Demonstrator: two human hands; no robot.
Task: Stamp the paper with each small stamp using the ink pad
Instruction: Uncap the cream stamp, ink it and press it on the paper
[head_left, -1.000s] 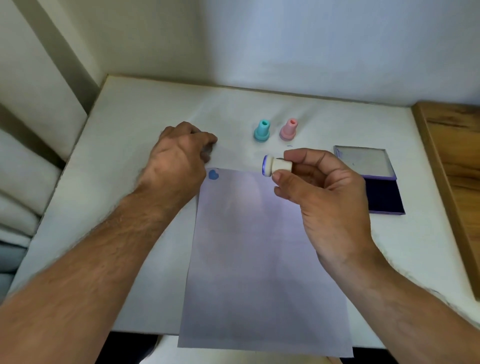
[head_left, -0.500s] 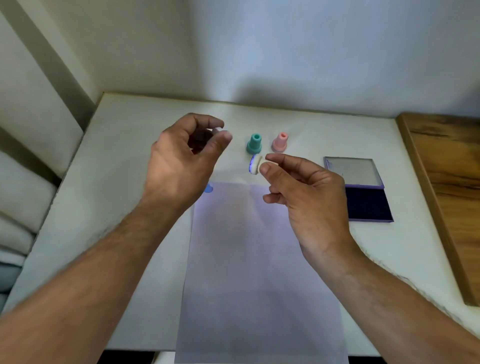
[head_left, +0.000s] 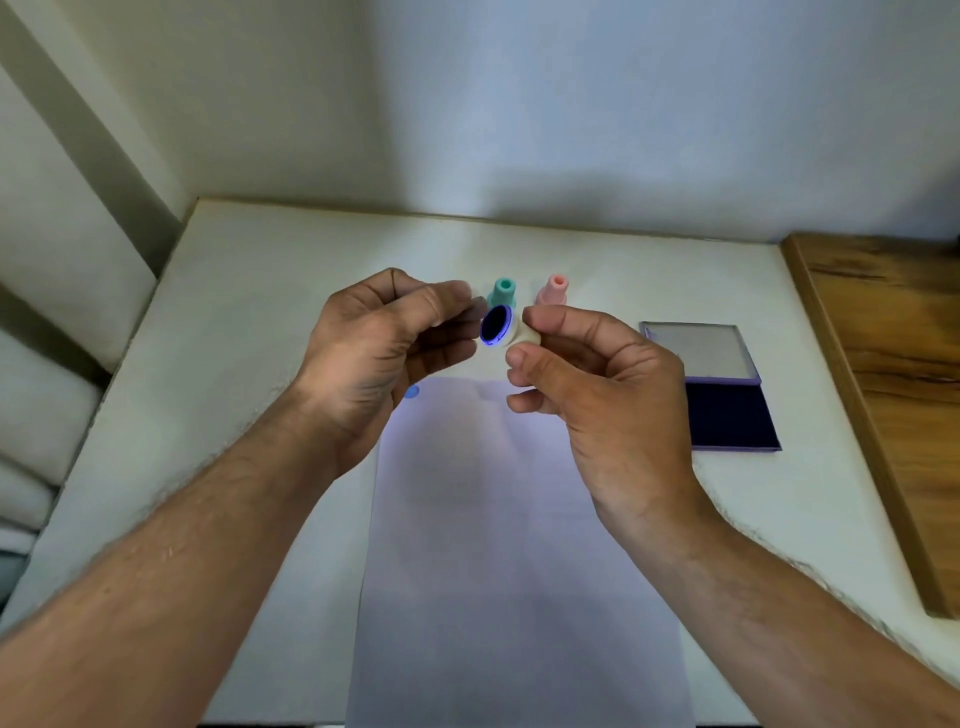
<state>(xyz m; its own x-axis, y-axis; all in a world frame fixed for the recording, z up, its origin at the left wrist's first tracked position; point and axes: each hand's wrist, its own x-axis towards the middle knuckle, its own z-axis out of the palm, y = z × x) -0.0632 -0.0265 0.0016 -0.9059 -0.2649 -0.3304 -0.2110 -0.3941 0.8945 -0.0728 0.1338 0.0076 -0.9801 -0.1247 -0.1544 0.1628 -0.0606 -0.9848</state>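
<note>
My right hand (head_left: 597, 395) pinches a small white stamp (head_left: 522, 335) above the paper's top edge, with its dark blue inked face turned left toward my left hand (head_left: 374, 353). The left fingers curl close to that face, and motion blur hides whether they hold anything. A teal stamp (head_left: 503, 292) and a pink stamp (head_left: 555, 290) stand upright just behind the hands. The white paper (head_left: 509, 545) lies in front of me with one blue mark (head_left: 412, 392) near its top left corner. The open ink pad (head_left: 727, 415) lies to the right, lid (head_left: 696, 353) folded back.
Everything rests on a white table (head_left: 260, 312) against a wall. A wooden surface (head_left: 893, 374) borders the table on the right. A pale cushion or sofa edge lies beyond the table's left side.
My left hand lifted off the table beside the paper and came up to the stamp. My right hand turned the stamp so that its inked face shows.
</note>
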